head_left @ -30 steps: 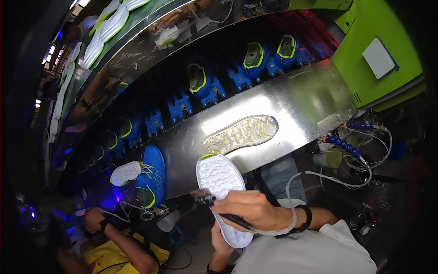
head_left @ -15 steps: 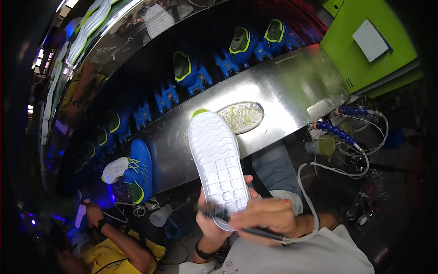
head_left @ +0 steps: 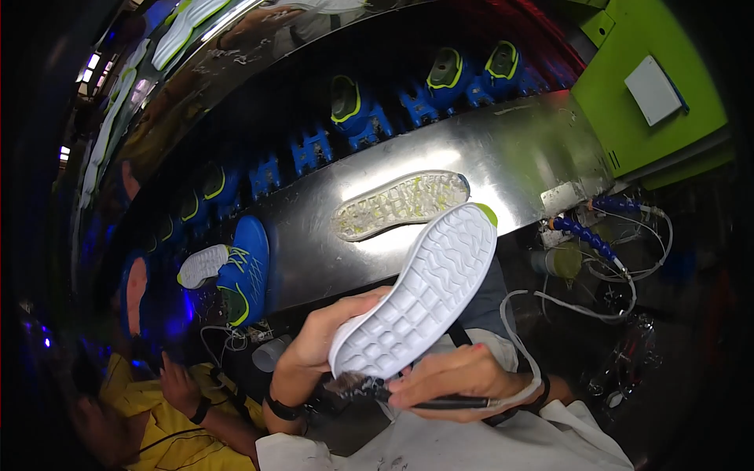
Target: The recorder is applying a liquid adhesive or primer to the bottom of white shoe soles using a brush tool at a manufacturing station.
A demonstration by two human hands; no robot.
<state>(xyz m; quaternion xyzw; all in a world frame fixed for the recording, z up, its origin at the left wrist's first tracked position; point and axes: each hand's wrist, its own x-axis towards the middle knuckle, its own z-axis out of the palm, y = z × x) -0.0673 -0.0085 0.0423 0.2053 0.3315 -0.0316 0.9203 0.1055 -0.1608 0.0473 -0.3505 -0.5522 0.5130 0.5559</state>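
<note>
A white shoe sole [head_left: 420,294] with a lime-green tip is held by my left hand [head_left: 330,326], tread up, its tip pointing to the far right. The fingers grip its left edge; some are hidden beneath. My right hand [head_left: 463,377] is closed round a brush [head_left: 452,403] with a black handle and a pale hose [head_left: 532,345] at its end. The bristles are at the sole's near end; I cannot tell whether they touch. Just beyond the sole, a sole-shaped piece [head_left: 400,206], crusted with whitish and yellow-green residue, lies on the metal table [head_left: 314,259].
A blue shoe [head_left: 250,263] and another white sole [head_left: 204,265] lie at the table's left end. Behind runs a conveyor with blue holders [head_left: 312,149] and shoes [head_left: 446,74]. Blue jointed hoses [head_left: 581,233] stand right, below a green cabinet [head_left: 675,47]. A co-worker in yellow [head_left: 204,439] is at left.
The held sole has swung its green tip to the right and come nearer, uncovering the crusted piece. My left hand has shifted to the sole's left edge; the brush stays by its near end.
</note>
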